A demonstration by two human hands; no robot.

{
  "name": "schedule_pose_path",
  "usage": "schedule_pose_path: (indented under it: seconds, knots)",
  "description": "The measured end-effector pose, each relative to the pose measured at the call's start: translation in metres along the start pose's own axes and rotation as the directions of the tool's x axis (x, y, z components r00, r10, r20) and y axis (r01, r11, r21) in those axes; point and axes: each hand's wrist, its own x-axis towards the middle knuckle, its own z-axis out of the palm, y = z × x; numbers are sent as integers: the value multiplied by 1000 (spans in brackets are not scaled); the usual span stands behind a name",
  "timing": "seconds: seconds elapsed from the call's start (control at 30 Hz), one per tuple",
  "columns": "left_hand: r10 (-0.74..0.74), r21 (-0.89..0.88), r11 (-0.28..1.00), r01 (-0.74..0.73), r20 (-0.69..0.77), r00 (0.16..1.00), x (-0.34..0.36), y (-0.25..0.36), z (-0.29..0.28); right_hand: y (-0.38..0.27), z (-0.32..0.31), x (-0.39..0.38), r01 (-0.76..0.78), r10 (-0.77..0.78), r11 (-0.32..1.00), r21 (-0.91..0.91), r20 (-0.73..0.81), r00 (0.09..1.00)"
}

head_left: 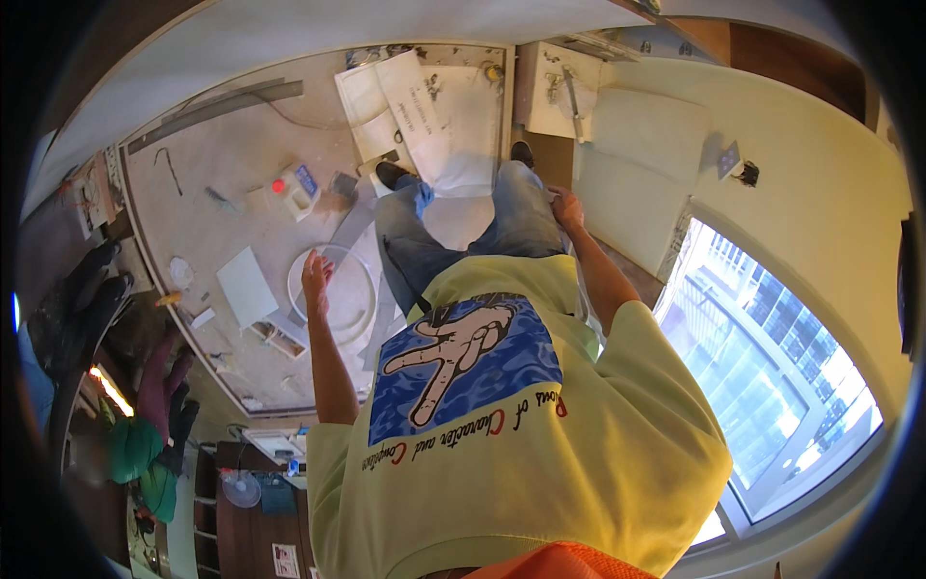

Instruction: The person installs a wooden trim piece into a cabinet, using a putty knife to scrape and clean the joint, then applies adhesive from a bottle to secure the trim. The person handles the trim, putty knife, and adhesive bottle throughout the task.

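My left hand (316, 278) is raised with its fingers loosely apart and empty, over the left part of a large pale ring (359, 275) on the dusty work surface. My right hand (567, 207) is beside my right thigh, fingers curled; what they hold, if anything, is too small to make out. A grey strip (349, 229) runs beside my left leg. Left of the ring lie a white board (246, 285) and a shallow box (278, 338). A white jug with a red cap (294, 198) stands farther forward.
Large paper sheets (429, 125) lie by my shoes, and a long grey strip (222, 104) at the far edge. A pale box (562, 92) stands front right. A wall (801, 222) and glazed window (752, 367) are on my right. People in dark and green clothing (145, 444) are at left.
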Motion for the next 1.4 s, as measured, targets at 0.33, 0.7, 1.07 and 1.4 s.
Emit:
schedule_pose_path:
  seconds: [0.33,0.7,1.07,1.4]
  knots:
    - [315,58,949,-309,-141,939,199,-22,55,118,34,189,159,-147,927,339,-61,987]
    - [713,94,680,-727,-316,626,157,67,374,182,86,534,342,-354,935,-93,-277,893]
    - [875,672,-119,-731,-276,-397,-150,477,586,194,58,511,544,-445,819,183,-398,802]
    - [872,741,125,-660,-400,-283,-171,543,655,207,64,550,595,-567,803,25,-276,776]
